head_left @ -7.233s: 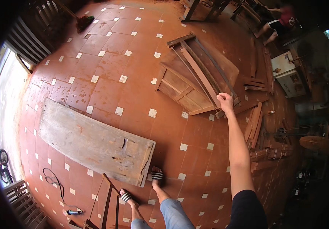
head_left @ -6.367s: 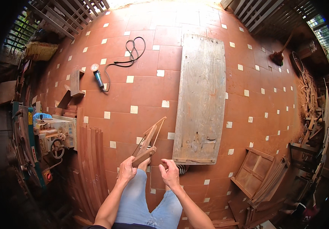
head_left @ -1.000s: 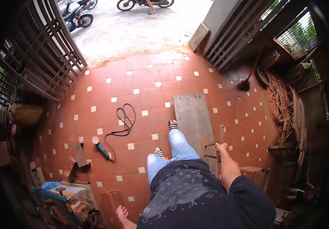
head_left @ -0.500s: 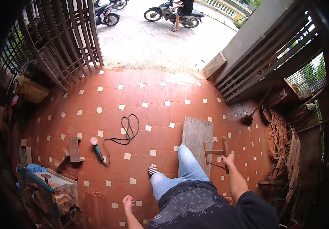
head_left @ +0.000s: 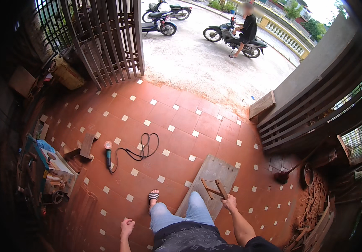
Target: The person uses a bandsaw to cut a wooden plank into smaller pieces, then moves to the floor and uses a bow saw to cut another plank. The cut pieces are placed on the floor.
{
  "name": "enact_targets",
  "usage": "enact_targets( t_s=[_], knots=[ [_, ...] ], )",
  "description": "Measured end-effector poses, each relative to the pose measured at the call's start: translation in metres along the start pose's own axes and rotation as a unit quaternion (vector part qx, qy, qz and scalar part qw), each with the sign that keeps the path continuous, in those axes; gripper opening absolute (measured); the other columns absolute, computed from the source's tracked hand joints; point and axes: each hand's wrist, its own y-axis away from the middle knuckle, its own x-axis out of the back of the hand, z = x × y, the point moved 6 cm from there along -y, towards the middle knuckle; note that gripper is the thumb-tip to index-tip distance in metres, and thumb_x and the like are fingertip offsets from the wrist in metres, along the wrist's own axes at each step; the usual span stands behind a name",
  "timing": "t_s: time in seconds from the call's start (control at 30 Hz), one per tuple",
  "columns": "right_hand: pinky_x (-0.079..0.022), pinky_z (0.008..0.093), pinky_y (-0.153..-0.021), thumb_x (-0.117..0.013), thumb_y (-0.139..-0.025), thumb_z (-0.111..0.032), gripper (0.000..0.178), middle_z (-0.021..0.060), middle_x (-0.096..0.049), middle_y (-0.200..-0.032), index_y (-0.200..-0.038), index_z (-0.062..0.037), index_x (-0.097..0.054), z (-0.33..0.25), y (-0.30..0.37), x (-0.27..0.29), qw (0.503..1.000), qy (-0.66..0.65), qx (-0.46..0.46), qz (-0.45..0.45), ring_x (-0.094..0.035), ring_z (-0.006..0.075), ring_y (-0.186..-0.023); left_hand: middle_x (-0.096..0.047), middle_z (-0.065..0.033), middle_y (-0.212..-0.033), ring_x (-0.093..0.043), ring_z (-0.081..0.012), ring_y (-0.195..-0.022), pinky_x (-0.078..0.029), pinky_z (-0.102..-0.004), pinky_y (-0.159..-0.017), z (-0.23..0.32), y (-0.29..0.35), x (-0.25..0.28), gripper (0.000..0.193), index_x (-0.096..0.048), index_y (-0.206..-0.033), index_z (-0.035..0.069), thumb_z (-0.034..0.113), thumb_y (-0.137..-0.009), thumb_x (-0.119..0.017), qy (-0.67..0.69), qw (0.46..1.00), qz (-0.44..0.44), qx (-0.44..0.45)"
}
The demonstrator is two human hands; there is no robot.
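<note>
My right hand (head_left: 230, 202) is closed round one thick bar of a small wooden frame (head_left: 220, 190) with thinner crosspieces. It holds the frame in front of me, above a worn wooden board (head_left: 227, 172) on the floor. My left hand (head_left: 127, 227) hangs low at my left side, its fingers curled in with nothing visible in them. Farther ahead on that side, an angle grinder (head_left: 108, 158) lies on the tiles, its black cord (head_left: 143, 156) looped to the right. My right leg partly covers the near end of the board.
A bench machine (head_left: 55, 168) with a handwheel stands at the left, beside wood blocks (head_left: 87, 145). Wood scraps (head_left: 311, 201) and a broom (head_left: 282, 177) are on the right. Beyond the open metal gate (head_left: 109, 42), a person (head_left: 248, 29) sits on a motorbike (head_left: 231, 40).
The view has turned and tilted up, showing more of the yard and the person on the motorbike. The wooden frame is still in my right hand, now tilted differently over the board.
</note>
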Motion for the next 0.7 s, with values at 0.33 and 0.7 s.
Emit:
enact_targets(
  t_s=[0.33,0.7],
  knots=[
    [-0.057,0.0474,-0.07,-0.077,-0.083,-0.033,0.034,0.018,-0.072,-0.073,-0.091,-0.0005,-0.075,0.014,0.031,0.045,0.984,-0.023,0.165,-0.064,-0.075,0.035,-0.073,-0.082,-0.0129,-0.11,-0.077,-0.0206,-0.095,-0.062,-0.0374,-0.086,-0.047,0.241,-0.099,0.048,-0.075,-0.13,0.002,0.03,-0.092,-0.082,0.02,0.998,-0.003,0.065],
    [-0.058,0.0478,-0.064,-0.081,-0.084,-0.032,0.039,0.0213,-0.069,-0.071,-0.092,0.005,-0.072,0.049,0.057,0.006,0.956,0.093,0.265,-0.089,-0.075,0.0371,-0.067,-0.081,-0.0136,-0.11,-0.077,-0.0217,-0.1,-0.06,-0.0361,-0.091,-0.177,0.344,-0.152,0.043,-0.075,-0.128,0.002,0.03,-0.095,-0.081,0.183,0.974,0.12,0.053]
  ],
)
